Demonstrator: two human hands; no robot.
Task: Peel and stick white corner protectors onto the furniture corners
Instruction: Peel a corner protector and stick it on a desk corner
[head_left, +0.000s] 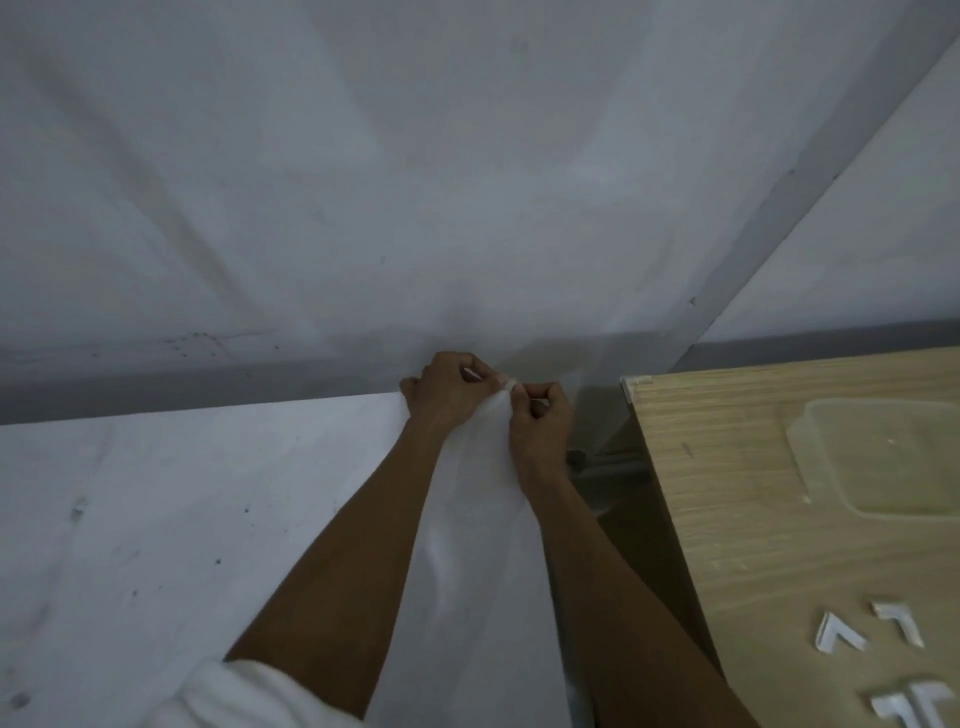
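left hand (447, 395) and right hand (540, 421) both pinch the corner protector (511, 383) between them, right at the far corner of the white table (208, 493).

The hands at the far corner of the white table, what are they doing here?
A person's left hand and right hand both pinch a small corner protector at the far corner of the white table. The wooden table beside it already has a fitted protector on its corner. Spare protectors and a clear container lie on the wood.

Rolled-up white sleeve (223, 691) on left; bare forearms (343, 561)
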